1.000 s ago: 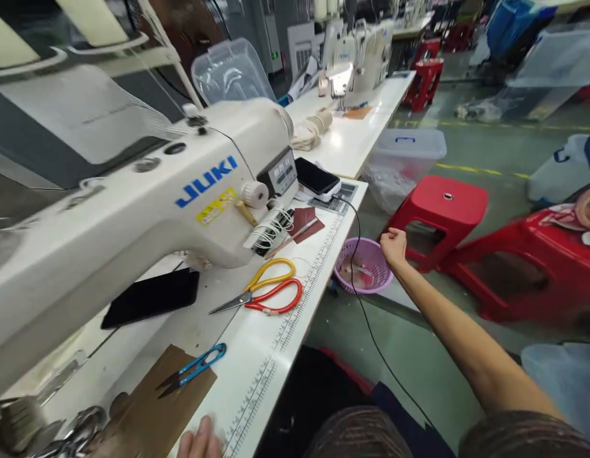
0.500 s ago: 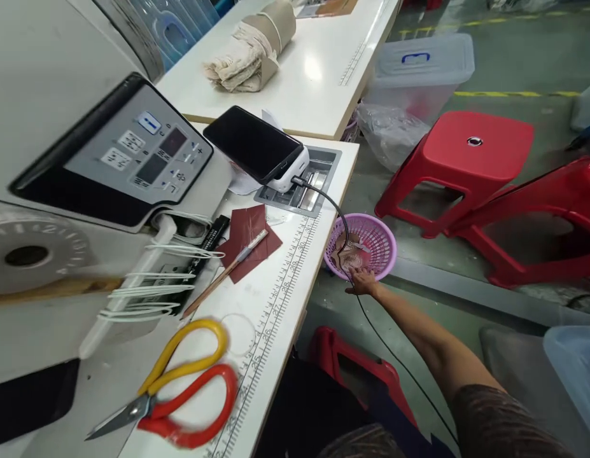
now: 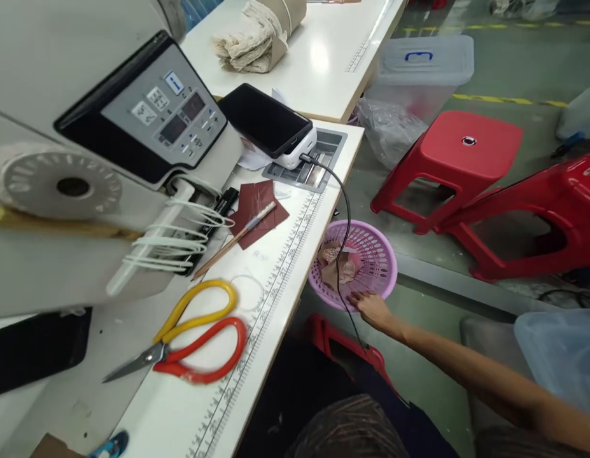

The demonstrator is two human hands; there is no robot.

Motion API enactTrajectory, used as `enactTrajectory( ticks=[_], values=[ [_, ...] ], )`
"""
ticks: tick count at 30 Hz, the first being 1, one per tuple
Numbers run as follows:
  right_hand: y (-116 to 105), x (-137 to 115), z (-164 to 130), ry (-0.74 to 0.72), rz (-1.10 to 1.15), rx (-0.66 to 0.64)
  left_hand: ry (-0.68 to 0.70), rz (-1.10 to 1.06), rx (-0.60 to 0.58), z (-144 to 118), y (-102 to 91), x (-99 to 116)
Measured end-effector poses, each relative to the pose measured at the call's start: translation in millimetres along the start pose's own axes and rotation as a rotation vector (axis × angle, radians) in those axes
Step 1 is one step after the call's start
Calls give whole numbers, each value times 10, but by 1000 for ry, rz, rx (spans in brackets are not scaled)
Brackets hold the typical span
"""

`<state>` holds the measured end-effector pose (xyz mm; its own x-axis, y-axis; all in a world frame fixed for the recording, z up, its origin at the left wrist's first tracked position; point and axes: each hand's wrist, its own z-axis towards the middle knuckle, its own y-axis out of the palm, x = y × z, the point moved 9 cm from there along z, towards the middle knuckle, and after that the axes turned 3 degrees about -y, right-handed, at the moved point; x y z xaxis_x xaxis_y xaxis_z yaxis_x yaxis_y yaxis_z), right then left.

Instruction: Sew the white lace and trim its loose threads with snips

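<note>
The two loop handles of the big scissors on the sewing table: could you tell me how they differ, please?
On the scissors, the yellow handle lies nearer the sewing machine, while the red handle lies nearer the table's ruler edge. The yellow loop looks narrower, the red loop rounder. Both are bare of any hand; the right hand is at the purple basket.

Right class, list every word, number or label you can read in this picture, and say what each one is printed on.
"25", "26", "27", "30", "32", "33": numbers on the printed ruler along the table edge.
Control panel on the sewing machine: buttons and displays, markings too small to read.
Handwheel: marks blurred.
Storage box: no text.
Nothing readable near the right hand or purple basket.
</note>
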<state>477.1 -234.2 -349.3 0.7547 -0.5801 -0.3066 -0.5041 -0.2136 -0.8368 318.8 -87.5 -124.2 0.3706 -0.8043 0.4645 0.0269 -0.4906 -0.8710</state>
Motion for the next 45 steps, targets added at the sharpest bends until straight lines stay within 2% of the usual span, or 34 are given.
enactTrajectory(
  ticks=[3, 4, 6, 9, 10, 12, 16, 19, 21, 23, 25, 26, 28, 30, 32, 34, 36, 39, 42, 45],
  values=[
    [4, -222, -477, -104, -37, 38, 78, -37, -29, 219, 351, 156],
    [-4, -284, -609, -135, -49, 48, 130, -2, -80, 304, 490, 232],
    [-52, -422, -820, -217, -87, 88, 201, 90, -273, 448, 826, 344],
    [-168, -676, -1026, -361, -172, 182, 113, 136, -685, 481, 1351, 296],
    [-198, -759, -1071, -403, -196, 201, 89, 135, -752, 471, 1459, 278],
    [-227, -893, -1135, -460, -222, 204, 54, 139, -818, 445, 1622, 235],
    [-168, -977, -1184, -501, -200, 176, 23, 140, -818, 416, 1761, 151],
    [-5, -851, -1082, -434, -109, 156, 63, 93, -736, 445, 1648, 194],
    [144, -781, -956, -405, -59, 149, 99, 6, -608, 468, 1434, 261],
    [296, -779, -815, -414, -22, 143, 116, -186, -360, 464, 1057, 304],
    [425, -814, -692, -432, 27, 137, 87, -399, -43, 343, 593, 224],
    [476, -830, -647, -439, 53, 134, 46, -462, 87, 231, 403, 139],
    [543, -824, -604, -437, 102, 132, -77, -501, 243, -41, 164, -51],
    [568, -735, -623, -414, 149, 134, -229, -530, 344, -337, 31, -233],
    [573, -554, -683, -367, 193, 138, -360, -649, 431, -622, -41, -365],
    [593, -306, -750, -289, 232, 145, -454, -830, 430, -827, -36, -414],
    [656, -45, -785, -180, 258, 153, -520, -962, 332, -938, -2, -384],
    [808, 231, -731, -4, 272, 170, -559, -944, 181, -1012, -60, -298],
    [927, 216, -562, 64, 299, 197, -498, -933, 129, -1029, -234, -178],
    [935, -63, -369, -36, 363, 215, -541, -1105, 136, -1115, -366, -82]
  ],
)
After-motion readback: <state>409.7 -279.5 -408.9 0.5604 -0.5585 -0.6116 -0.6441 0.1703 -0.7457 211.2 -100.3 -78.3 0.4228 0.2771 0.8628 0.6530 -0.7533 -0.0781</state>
